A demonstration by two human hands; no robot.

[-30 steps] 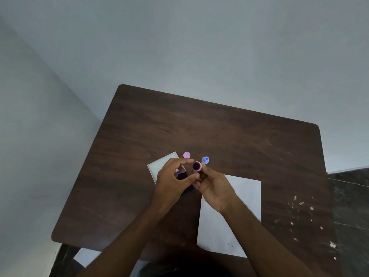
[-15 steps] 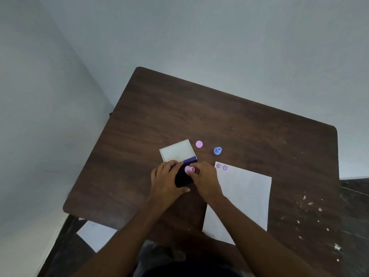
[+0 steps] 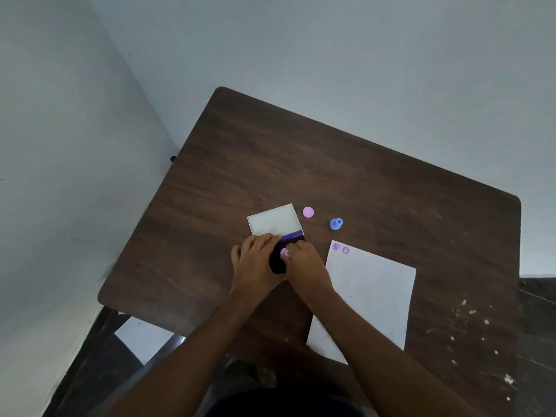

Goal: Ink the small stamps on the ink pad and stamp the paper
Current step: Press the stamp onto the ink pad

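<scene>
A small pink stamp [image 3: 284, 252] is being pressed down onto the dark ink pad [image 3: 278, 263], pinched in the curled fingertips of the right hand [image 3: 305, 266]. The left hand [image 3: 255, 266] is lying beside it, fingers closed loosely around the pad's near and left edges and holding it against the tabletop [image 3: 331, 164]; the two hands are touching over the pad. Only a dark patch and a purple strip of the pad are showing between and just beyond the fingers.

Just past the left hand's fingertips, the pad's white lid [image 3: 274, 220] is lying open and flat. A little beyond the right hand, a round pink cap [image 3: 308, 212] is resting on the wood, and further to the right of it a small blue stamp [image 3: 336, 223] is standing upright.

To the right of the right hand, a white sheet of paper [image 3: 370, 296] is lying at an angle, partly running under the right forearm. Two purple stamp marks [image 3: 341, 248] are sitting side by side in its far corner, the one nearest the hands.

White specks are scattered across the tabletop well off to the right.
</scene>
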